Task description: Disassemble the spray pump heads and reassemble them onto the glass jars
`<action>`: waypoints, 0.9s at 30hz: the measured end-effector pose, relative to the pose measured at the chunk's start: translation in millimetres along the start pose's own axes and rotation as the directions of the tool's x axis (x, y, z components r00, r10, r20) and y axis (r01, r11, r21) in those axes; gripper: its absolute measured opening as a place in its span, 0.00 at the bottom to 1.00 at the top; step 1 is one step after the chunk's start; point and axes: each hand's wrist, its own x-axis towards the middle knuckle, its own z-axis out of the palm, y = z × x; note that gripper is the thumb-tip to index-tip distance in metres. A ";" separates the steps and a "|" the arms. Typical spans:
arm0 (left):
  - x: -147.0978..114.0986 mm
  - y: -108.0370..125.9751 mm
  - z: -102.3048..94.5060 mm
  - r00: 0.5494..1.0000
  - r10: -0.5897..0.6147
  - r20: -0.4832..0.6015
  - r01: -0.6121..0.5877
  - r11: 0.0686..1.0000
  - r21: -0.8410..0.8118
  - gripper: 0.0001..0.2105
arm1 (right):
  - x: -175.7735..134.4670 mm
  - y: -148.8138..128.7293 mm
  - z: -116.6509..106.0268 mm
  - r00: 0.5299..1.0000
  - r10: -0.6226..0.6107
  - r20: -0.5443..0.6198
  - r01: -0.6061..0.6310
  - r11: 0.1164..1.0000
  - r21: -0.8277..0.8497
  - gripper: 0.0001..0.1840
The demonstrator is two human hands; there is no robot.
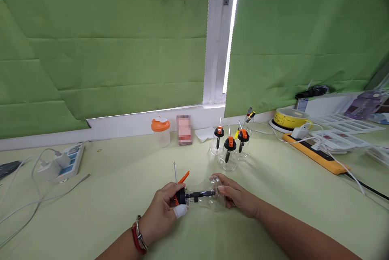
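Held on its side above the table is a clear oil dispenser bottle (206,203) with a black tube inside. My left hand (161,211) grips its black cap (180,196), which has an orange lever (184,176) and a thin metal spout (175,172); white tape wraps the thumb. Around the wide clear base, on the right, my right hand (238,197) is closed. Whether the cap is screwed tight I cannot tell. Beyond my hands, three similar dispensers (230,146) stand upright with black and orange caps.
At the back stand an orange-lidded cup (161,131) and a pink box (184,130). White power strip (71,163) and cables lie left. An orange power strip (316,153), yellow tin (290,118) and white trays (342,138) occupy the right. Green blinds (106,41) hang behind.
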 end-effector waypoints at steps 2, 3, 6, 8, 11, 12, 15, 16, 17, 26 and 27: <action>-0.3 -0.8 -0.2 1.000 0.014 0.002 -0.014 0.999 0.030 0.18 | 0.8 1.8 -0.9 1.000 0.003 0.010 -0.004 1.000 0.017 0.22; -0.4 -1.5 -0.4 1.000 0.019 0.005 -0.019 0.999 0.046 0.18 | 1.1 2.5 -1.2 1.000 0.005 0.016 -0.005 1.000 0.026 0.21; -1.1 -3.5 -1.3 0.999 0.035 0.011 -0.035 0.995 0.092 0.18 | 1.5 3.7 -1.4 1.000 0.010 0.024 -0.011 0.999 0.041 0.21; -1.5 -4.9 -1.9 0.999 0.046 0.012 -0.047 0.994 0.102 0.18 | 1.6 3.8 -1.3 1.000 0.012 0.019 -0.013 0.999 0.043 0.21; -1.6 -6.7 -2.1 0.999 0.049 0.012 -0.050 0.994 0.093 0.18 | 2.4 4.3 -2.1 1.000 0.018 0.008 -0.018 0.999 0.041 0.23; -1.5 -7.0 -1.7 0.999 0.053 0.007 -0.053 0.995 0.082 0.18 | 2.8 4.7 -2.6 1.000 0.023 -0.001 -0.023 0.999 0.042 0.23; -1.3 -5.7 1.2 0.996 0.080 -0.049 -0.081 0.996 -0.026 0.22 | 4.2 6.3 -1.8 1.000 0.006 -0.012 -0.005 0.998 0.069 0.24; -1.4 -4.4 2.6 0.992 0.087 -0.092 -0.095 0.991 -0.092 0.25 | 4.4 6.9 0.1 1.000 -0.019 0.002 0.018 0.996 0.087 0.25; -1.7 -2.4 4.0 0.986 0.090 -0.140 -0.113 0.980 -0.162 0.29 | 4.4 7.4 3.1 0.998 -0.053 0.025 0.050 0.993 0.106 0.27; -9.7 16.8 11.5 0.979 0.173 -0.109 -0.186 0.975 -0.124 0.28 | 4.8 11.1 50.9 0.971 -0.236 0.048 0.240 0.939 -0.244 0.35; -10.3 15.2 12.9 0.979 0.175 -0.103 -0.185 0.977 -0.104 0.28 | 5.9 11.5 53.3 0.971 -0.238 0.024 0.233 0.923 -0.305 0.35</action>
